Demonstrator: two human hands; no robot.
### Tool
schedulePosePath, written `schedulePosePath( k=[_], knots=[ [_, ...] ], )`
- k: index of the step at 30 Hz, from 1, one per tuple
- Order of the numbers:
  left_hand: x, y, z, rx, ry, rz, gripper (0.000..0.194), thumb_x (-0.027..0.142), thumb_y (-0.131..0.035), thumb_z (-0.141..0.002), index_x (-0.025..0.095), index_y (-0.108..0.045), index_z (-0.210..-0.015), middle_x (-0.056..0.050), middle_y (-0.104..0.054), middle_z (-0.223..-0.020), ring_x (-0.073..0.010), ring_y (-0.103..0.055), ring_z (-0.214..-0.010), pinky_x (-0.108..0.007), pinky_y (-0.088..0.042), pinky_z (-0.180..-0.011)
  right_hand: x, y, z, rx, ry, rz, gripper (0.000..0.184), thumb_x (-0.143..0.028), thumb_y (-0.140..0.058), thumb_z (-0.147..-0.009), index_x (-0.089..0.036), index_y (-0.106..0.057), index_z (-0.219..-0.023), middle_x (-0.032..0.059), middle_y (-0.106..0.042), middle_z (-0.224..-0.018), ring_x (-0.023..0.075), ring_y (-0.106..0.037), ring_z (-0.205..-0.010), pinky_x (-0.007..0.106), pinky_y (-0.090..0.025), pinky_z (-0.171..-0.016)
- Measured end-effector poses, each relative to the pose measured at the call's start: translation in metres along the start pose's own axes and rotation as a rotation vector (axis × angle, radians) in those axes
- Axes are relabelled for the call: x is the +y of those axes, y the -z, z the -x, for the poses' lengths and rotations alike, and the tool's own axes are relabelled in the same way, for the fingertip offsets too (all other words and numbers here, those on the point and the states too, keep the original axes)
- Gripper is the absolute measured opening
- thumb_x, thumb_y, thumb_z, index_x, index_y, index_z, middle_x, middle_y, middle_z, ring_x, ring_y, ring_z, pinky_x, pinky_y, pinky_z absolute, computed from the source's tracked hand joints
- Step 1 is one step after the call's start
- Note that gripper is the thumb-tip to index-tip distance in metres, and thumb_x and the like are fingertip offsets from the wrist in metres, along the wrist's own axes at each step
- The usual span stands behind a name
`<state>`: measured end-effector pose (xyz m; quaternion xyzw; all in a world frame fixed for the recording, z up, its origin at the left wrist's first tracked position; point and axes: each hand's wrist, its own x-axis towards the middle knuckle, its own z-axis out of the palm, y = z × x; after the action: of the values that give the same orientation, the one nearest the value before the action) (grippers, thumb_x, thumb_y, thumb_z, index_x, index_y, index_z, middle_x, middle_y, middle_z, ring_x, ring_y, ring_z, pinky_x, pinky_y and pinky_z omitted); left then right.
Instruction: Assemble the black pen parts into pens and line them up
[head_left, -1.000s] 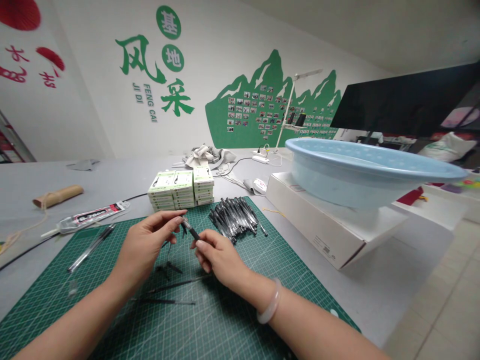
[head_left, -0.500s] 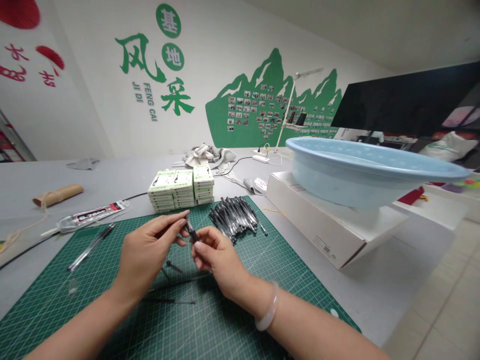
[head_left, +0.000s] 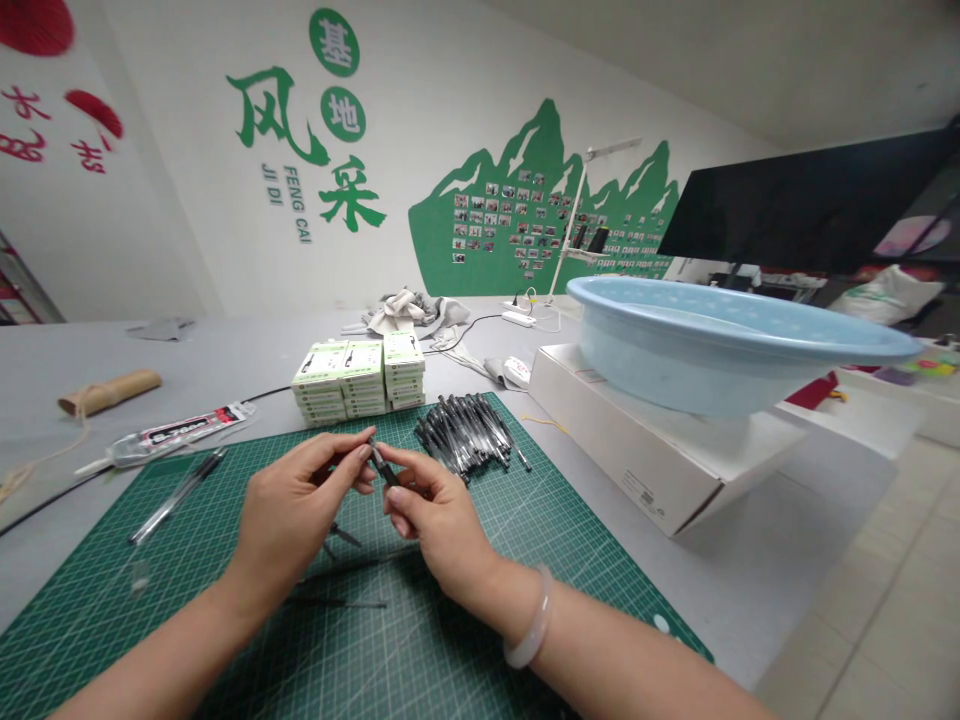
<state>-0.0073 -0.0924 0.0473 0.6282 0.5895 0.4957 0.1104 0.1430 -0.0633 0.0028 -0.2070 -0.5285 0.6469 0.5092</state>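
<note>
Between both hands, above the green cutting mat (head_left: 525, 600), I hold a pen (head_left: 384, 468) with a dark grip, tilted. My left hand (head_left: 300, 500) pinches its upper end between thumb and fingertips. Lower down, the thumb and fingers of my right hand (head_left: 431, 505) are closed round the dark grip; a pale bangle (head_left: 531, 625) circles that wrist. Part of the pen is hidden by the fingers. Beneath the hands lie thin dark pen parts (head_left: 337, 603). A heap of black-and-clear pens (head_left: 469, 435) lies just beyond my right hand.
Stacked small white-and-green boxes (head_left: 349, 375) stand behind the mat. At left lie clear pens (head_left: 176, 497), a plastic packet (head_left: 176, 435) and a bamboo tube (head_left: 111, 392). A blue basin (head_left: 690, 370) rests on a white box (head_left: 637, 450) at right.
The forefinger of my right hand has stretched out along the pen toward its upper end. Both hands stay in nearly the same place, and the view has shifted slightly.
</note>
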Motion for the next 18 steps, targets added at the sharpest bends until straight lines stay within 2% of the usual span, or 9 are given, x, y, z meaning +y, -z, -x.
schedulePosePath(
  k=[4,7,12,18],
  knots=[
    [0.0027,0.0006,-0.0018,-0.037,0.074,0.110,0.036,0.048,-0.062,-0.085,0.024,-0.071,-0.110,0.001,-0.073,-0.076,-0.0186,-0.070,-0.066,-0.029,-0.053,-0.070,-0.0048,-0.0012,0.0008,-0.035,-0.052,-0.093,0.044,-0.017,-0.062,-0.077,-0.025,-0.066,-0.120,-0.0047,-0.056,-0.065,0.0051,-0.042,-0.047,0.019,-0.028,-0.045],
    [0.0039,0.0014,-0.0035,-0.071,0.134,0.190,0.038,0.049,-0.063,-0.083,0.023,-0.070,-0.111,0.000,-0.072,-0.079,-0.0184,-0.070,-0.065,-0.029,-0.053,-0.068,-0.0060,-0.0015,0.0007,-0.043,-0.086,-0.145,0.041,-0.020,-0.063,-0.079,-0.026,-0.064,-0.120,-0.0028,-0.059,-0.073,0.0058,-0.048,-0.050,0.018,-0.031,-0.046],
    [0.0041,-0.0016,-0.0038,-0.114,0.113,0.293,0.038,0.045,-0.065,-0.083,0.023,-0.064,-0.114,-0.002,-0.073,-0.090,-0.0182,-0.069,-0.066,-0.030,-0.055,-0.068,-0.0041,-0.0019,-0.0007,0.021,-0.047,-0.167,0.030,-0.027,-0.066,-0.082,-0.022,-0.067,-0.111,-0.0012,-0.060,-0.075,0.0056,-0.050,-0.050,0.016,-0.027,-0.041],
    [0.0023,-0.0038,-0.0012,-0.096,0.098,0.251,0.026,0.044,-0.067,-0.083,0.021,-0.066,-0.096,0.001,-0.070,-0.078,-0.0177,-0.070,-0.068,-0.028,-0.054,-0.068,-0.0067,-0.0037,0.0011,0.072,-0.048,-0.195,0.027,-0.025,-0.069,-0.078,-0.018,-0.069,-0.105,-0.0002,-0.061,-0.072,0.0061,-0.051,-0.051,0.017,-0.029,-0.042]
  ],
)
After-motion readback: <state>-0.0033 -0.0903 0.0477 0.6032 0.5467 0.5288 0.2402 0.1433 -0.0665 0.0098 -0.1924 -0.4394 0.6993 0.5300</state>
